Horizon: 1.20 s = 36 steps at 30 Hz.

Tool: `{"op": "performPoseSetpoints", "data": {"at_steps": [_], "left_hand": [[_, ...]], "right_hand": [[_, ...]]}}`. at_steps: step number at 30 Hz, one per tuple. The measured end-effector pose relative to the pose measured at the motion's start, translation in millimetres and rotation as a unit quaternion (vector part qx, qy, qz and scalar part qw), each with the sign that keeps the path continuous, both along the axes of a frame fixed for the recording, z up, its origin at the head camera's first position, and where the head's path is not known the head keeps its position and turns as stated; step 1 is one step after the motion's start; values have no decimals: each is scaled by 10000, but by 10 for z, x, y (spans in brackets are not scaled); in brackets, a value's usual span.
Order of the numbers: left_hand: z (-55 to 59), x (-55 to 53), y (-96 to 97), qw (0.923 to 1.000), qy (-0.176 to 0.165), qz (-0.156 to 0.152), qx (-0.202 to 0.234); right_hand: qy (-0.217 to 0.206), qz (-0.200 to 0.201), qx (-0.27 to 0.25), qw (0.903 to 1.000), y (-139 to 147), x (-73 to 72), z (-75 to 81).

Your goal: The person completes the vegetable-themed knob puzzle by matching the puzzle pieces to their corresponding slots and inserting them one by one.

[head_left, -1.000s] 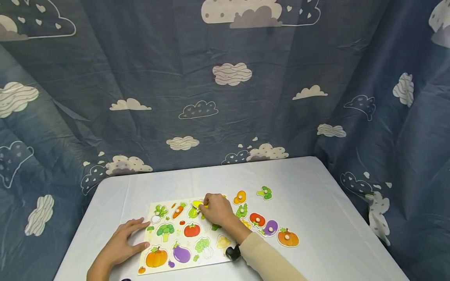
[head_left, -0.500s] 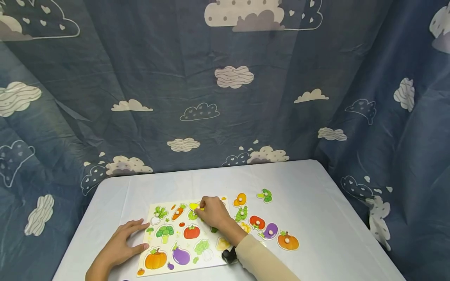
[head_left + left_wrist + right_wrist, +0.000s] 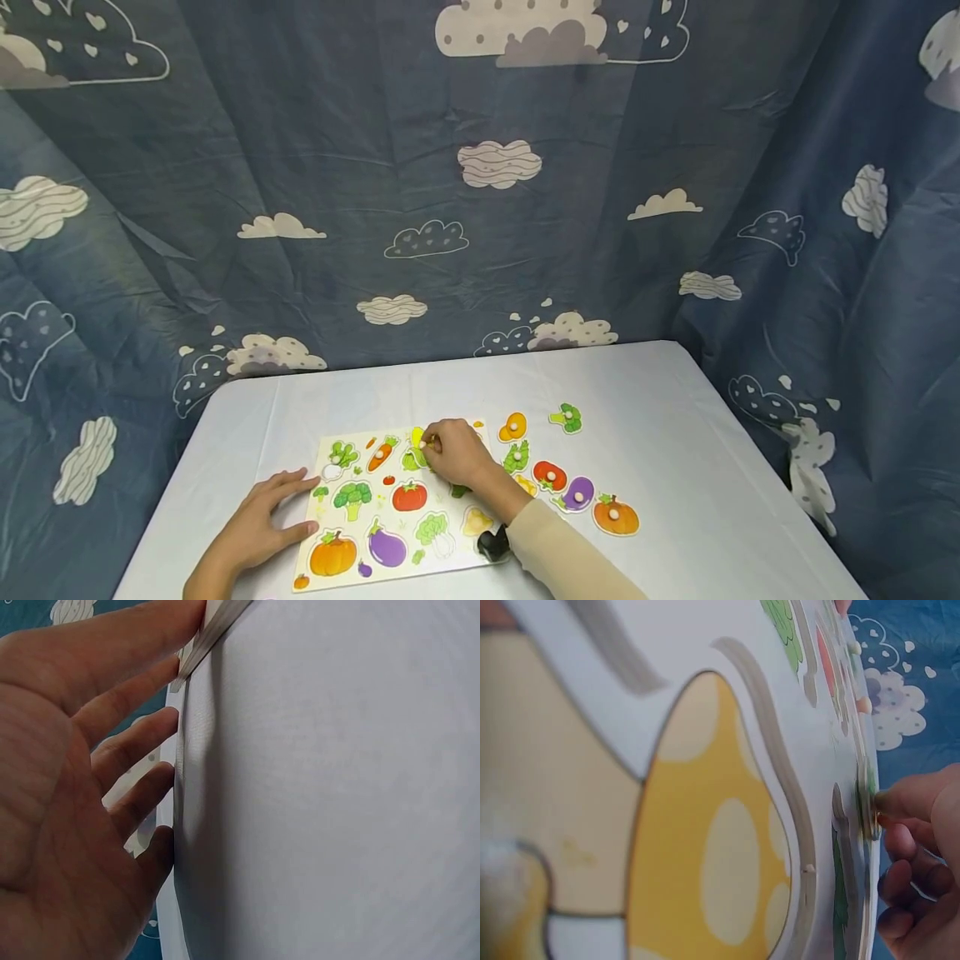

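Observation:
A white vegetable puzzle board lies flat on the table. Over its upper part my right hand pinches a corn puzzle piece by its small knob, close over the corn picture. In the right wrist view, thumb and finger meet on that thin piece near the board's far edge, while the other fingers curl beneath. My left hand lies beside the board's left edge with fingers spread, thumb and index fingertips right at the edge. The left wrist view shows this hand with its palm bare.
Right of the board lie loose knobbed pieces: broccoli, a round orange one, lettuce, tomato, eggplant and pumpkin. The carrot sits in the board. A cloud-patterned curtain surrounds the table.
My right hand has shifted slightly left, and the corn piece has turned from lying sideways to more upright over its picture. My left hand has stayed in place.

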<state>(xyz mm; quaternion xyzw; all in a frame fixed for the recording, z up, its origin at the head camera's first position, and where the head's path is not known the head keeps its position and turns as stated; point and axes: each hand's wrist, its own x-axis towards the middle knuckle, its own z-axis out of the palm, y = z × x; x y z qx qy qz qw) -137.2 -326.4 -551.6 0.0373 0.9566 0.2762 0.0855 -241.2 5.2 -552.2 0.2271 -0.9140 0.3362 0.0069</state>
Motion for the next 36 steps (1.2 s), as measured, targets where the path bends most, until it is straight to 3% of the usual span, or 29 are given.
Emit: {"op": "performPoseSetpoints", "data": {"at_steps": [29,36], "left_hand": [[12,-17,13,9997,240,-60,46],[-12,-3,-8,9998,209,-71,-15]], "right_hand": [[-15,-342,356,9988,-99,20,-11],[-257,-301,91,9992,-72,52,-13]]}}
